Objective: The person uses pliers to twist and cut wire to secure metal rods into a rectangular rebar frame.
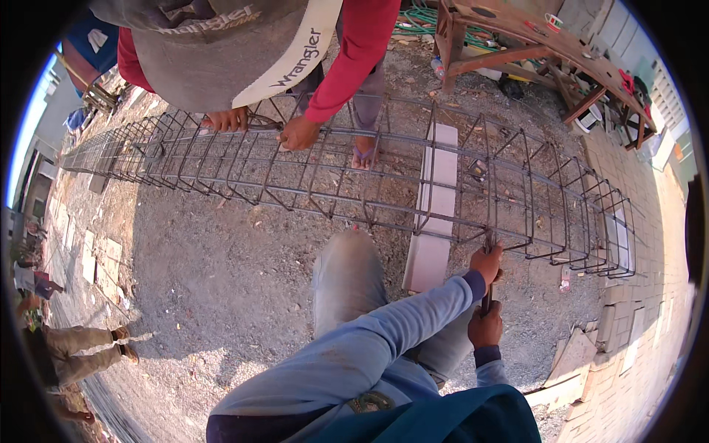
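A long cage of steel rebar (458, 220) stretches from the far left to the right in front of me. My left hand (486, 263) is wrapped round a dark pair of pincers (487, 299), close to the cage's near lower bar. The tool's top end meets the bar at a crossing with a stirrup. Lower down, my right hand (485, 326) is closed on the tool's handle end. The exact jaw position is hard to make out. A pale block (436, 184) lies under the cage, left of my hands.
Across the cage a co-worker in red sleeves (354, 59) bends over it, one hand (299, 134) near a dark tool (264, 122). A wooden bench (546, 37) stands at the back right. Boards (572, 362) lie at lower right. Another person's legs (85, 347) show at left.
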Motion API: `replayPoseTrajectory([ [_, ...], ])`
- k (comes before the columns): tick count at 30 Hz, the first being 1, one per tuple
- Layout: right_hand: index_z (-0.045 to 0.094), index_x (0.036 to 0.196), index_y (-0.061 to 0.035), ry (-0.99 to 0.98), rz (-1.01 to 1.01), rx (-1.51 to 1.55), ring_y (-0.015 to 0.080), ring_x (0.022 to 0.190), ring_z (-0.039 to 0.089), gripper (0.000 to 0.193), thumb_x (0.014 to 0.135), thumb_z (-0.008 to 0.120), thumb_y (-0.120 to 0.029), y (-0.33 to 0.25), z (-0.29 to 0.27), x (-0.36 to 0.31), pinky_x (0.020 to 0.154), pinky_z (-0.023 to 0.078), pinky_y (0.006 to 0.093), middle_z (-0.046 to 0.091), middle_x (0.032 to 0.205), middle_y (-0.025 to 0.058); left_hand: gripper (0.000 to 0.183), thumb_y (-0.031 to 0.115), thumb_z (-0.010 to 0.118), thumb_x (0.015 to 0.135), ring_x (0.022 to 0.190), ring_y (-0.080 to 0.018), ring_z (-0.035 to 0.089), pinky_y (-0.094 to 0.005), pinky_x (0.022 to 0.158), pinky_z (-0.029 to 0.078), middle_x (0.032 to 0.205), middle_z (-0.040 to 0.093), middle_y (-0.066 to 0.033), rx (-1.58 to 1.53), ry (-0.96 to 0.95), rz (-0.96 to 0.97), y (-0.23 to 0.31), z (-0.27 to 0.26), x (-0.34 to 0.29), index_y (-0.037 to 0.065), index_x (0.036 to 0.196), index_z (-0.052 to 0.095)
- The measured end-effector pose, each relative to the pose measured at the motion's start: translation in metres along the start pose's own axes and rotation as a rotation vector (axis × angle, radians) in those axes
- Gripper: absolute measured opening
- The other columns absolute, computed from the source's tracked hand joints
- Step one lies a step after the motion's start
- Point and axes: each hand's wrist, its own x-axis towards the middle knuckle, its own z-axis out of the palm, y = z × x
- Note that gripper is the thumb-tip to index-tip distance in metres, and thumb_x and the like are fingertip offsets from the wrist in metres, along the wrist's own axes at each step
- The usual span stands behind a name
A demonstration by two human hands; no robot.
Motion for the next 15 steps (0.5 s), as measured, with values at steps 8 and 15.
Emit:
replayPoseTrajectory([
  [8,0.044,0.097,-0.0043,0.081,-0.069,0.198,0.0454,0.071,0.060,0.025,0.083,0.057,-0.020,-0.007,0.029,-0.007,0.062,0.045,0.0544,0.061,0.075,0.0253,0.040,0.039,0.061,0.087,0.035,-0.0166,0.048,-0.0325,0.031,0.035,0.053,0.045,-0.0042,0.151,0.075,0.173,0.003,-0.019,0.001,0.002,0.079,0.047],
  [15,0.051,0.088,-0.0077,-0.808,0.390,1.214,0.0155,0.055,0.055,0.020,0.088,0.059,-0.026,-0.015,-0.043,-0.002,0.050,0.045,0.0306,0.052,0.066,0.0012,0.031,0.041,0.065,0.085,0.059,-0.0149,0.062,-0.0301,0.057,0.054,0.062,0.057,-0.0008,-0.055,-0.311,-0.056,0.026,-0.044,-0.012,0.011,0.082,0.057],
])
